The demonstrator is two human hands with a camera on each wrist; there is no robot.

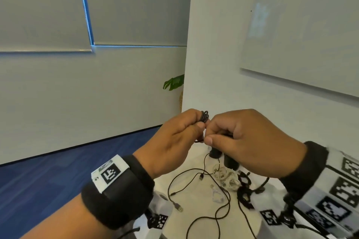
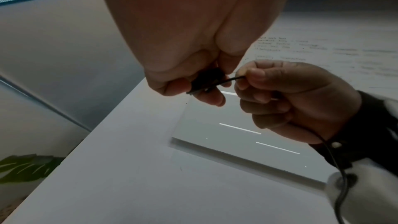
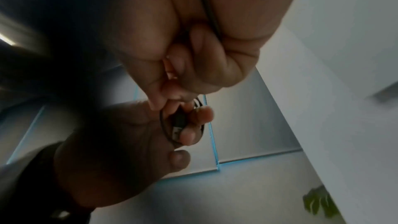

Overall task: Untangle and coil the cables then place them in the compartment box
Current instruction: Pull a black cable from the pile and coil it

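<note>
At the centre of the head view, the left hand [image 1: 174, 137] pinched a small coil of black cable [image 1: 205, 116], its grip clamped on the stacked loops. The right hand [image 1: 250, 141], touching it from the right, had its fingers curled round the free run of the same cable, which trailed past that wrist in the left wrist view. A USB plug [image 3: 178, 123] lay against the left fingers in the right wrist view. To coil well, I judged that each new loop should match the held ones, the right hand feeding slack without twist. The other cables, black [image 1: 204, 196] and white [image 1: 227, 178], lay loose on the bench [image 1: 196, 225] in the lower middle. The compartment box was not in view.
</note>
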